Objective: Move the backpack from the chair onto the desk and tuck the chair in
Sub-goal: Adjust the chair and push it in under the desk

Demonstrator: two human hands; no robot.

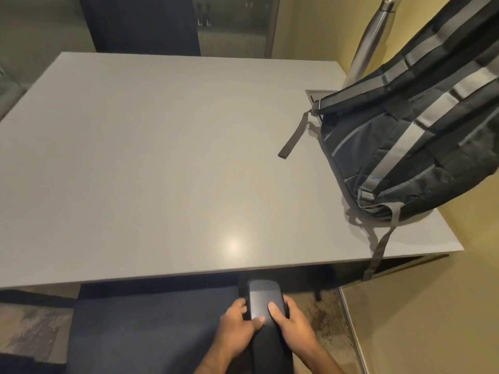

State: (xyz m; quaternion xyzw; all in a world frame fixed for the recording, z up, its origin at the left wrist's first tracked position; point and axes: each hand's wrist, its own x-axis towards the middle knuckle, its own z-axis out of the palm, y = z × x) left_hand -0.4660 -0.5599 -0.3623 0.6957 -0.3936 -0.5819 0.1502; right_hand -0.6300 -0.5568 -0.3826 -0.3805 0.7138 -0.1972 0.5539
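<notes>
The dark backpack [410, 136] with grey straps stands on the right side of the grey desk [162, 163], leaning against the yellow wall, one strap hanging over the desk's front edge. Below the front edge, the dark blue chair [151, 327] sits partly under the desk. Its right armrest [266, 300] points toward the desk. My left hand [239, 329] grips the armrest from the left, and my right hand [290, 323] grips it from the right, both thumbs on top.
A steel bottle [371, 36] stands at the desk's back right corner behind the backpack. A second dark chair [140, 22] stands beyond the far edge. The wall runs close along the right, with patterned carpet [324, 319] below.
</notes>
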